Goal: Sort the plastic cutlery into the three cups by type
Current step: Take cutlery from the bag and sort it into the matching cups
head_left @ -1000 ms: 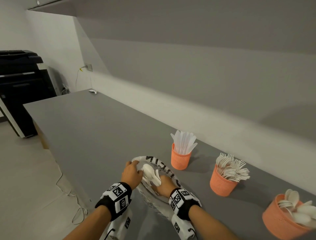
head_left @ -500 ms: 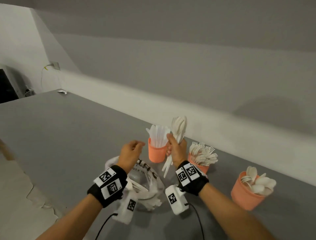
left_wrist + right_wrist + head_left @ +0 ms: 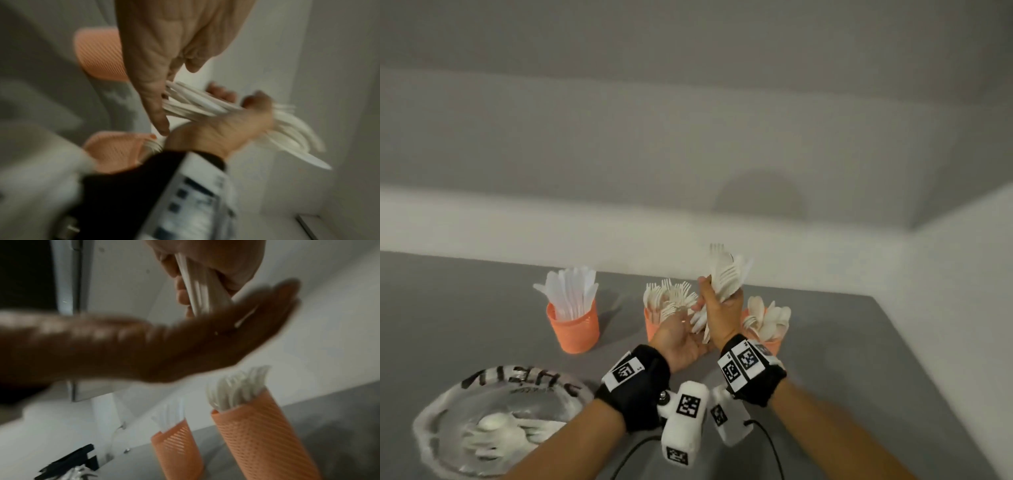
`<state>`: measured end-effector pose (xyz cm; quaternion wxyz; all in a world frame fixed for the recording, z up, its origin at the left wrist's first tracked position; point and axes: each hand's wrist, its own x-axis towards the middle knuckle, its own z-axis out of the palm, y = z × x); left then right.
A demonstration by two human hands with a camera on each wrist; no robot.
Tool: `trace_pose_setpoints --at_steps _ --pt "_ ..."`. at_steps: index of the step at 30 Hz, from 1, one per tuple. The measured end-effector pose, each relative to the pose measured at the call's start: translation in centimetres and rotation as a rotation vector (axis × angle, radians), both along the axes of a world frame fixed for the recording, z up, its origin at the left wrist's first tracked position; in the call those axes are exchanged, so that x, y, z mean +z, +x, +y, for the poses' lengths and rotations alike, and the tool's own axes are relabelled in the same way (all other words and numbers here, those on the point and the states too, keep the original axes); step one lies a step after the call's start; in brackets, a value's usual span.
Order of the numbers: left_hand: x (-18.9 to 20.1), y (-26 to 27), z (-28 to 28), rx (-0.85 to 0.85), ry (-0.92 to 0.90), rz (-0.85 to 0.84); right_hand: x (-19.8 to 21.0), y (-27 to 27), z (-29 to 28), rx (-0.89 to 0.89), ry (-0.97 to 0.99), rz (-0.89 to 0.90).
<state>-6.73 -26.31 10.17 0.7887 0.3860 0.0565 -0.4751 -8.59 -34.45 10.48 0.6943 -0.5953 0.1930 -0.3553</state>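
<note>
Nearest, a clear bag (image 3: 496, 425) of leftover cutlery lay on the grey table (image 3: 859, 359). Beyond it the left hand (image 3: 678, 339), fingers straight, touched the handles of the bundle of cutlery (image 3: 726, 277) gripped upright in the right hand (image 3: 722, 308), hiding part of the fork cup (image 3: 652, 325). The knife cup (image 3: 575, 325) stood left, the spoon cup (image 3: 770, 339) right. Half a second earlier the bundle was nearer the knives.

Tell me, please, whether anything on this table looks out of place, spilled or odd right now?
Nothing looks spilled or damaged. The three orange cups stand upright, the knife cup holding only knives. The plastic bag still holds unsorted cutlery, and the right hand grips a mixed bundle above the cups.
</note>
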Motion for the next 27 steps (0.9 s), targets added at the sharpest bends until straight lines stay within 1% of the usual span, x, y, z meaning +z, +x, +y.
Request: trace_pose_setpoints --at_steps 2,3,5,6,7,9,12,13,14,15,16,17,18,19,20,21,22,23,25,27 --pt "0.2 -0.1 -1.5 -0.082 0.028 -0.019 -0.7 -0.5 -1.2 -0.07 0.012 0.051" --pt "0.2 -0.3 -2.0 -0.156 0.082 -0.053 -0.7 -0.7 -1.8 -0.091 0.02 0.063" --pt "0.1 -0.4 -2.3 -0.311 0.245 -0.173 -0.6 -0.8 -2.7 -0.122 0.023 0.062" --pt "0.1 -0.3 -2.5 -0.349 0.311 -0.246 -0.5 -0.7 -3.1 -0.15 0.0 0.071" --pt "0.2 -0.3 -2.6 -0.353 0.343 -0.326 -0.6 -0.7 -3.6 -0.17 -0.019 0.105" --pt "0.6 0.1 -2.8 -0.299 0.327 -0.483 -1.4 -0.6 -4.5 -0.183 -0.048 0.149" --pt "1.4 0.2 -3.2 -0.292 0.297 -0.691 -1.9 -1.3 -4.3 -0.116 -0.173 0.257" --pt "1.6 0.1 -3.5 -0.288 0.294 -0.727 -1.9 -1.5 -3.7 -0.1 -0.288 0.289" --pt "1.5 0.1 -3.9 -0.281 0.286 -0.75 -2.0 -1.8 -3.1 -0.128 -0.435 0.267" --pt "1.4 0.0 -4.2 -0.26 0.288 -0.771 -1.5 -2.1 -2.4 -0.19 -0.493 0.292" --pt "1.1 -0.1 -4.6 -0.213 0.295 -0.762 -1.5 -2.3 -2.6 -0.209 -0.498 0.271" --pt "0.9 -0.1 -4.9 -0.16 0.297 -0.721 -1.8 -2.7 -2.4 -0.113 -0.618 0.228" --pt "0.6 0.0 -5.1 -0.104 0.294 -0.673 -2.1 -2.7 -2.4 0.01 -0.619 0.255" --pt "0.4 0.1 -5.3 -0.056 0.287 -0.636 -2.9 -2.1 -3.1 0.138 -0.415 0.309" --pt "0.3 0.4 -5.5 -0.017 0.279 -0.612 -3.4 -2.1 -3.6 0.188 -0.257 0.304" --pt "0.3 0.7 -5.6 0.021 0.276 -0.585 -3.3 -2.7 -3.7 0.223 -0.177 0.264" --pt "0.6 1.1 -5.6 0.059 0.269 -0.549 -3.8 -2.8 -4.0 0.225 -0.166 0.258" --pt "0.8 1.4 -5.6 0.089 0.251 -0.508 -3.9 -2.7 -4.1 0.204 -0.219 0.288" --pt "1.2 1.8 -5.6 0.119 0.204 -0.455 -4.3 -2.7 -4.4 0.16 -0.236 0.303" --pt "1.7 2.0 -5.6 0.122 0.185 -0.503 -3.8 -2.7 -4.6 0.164 -0.182 0.358"
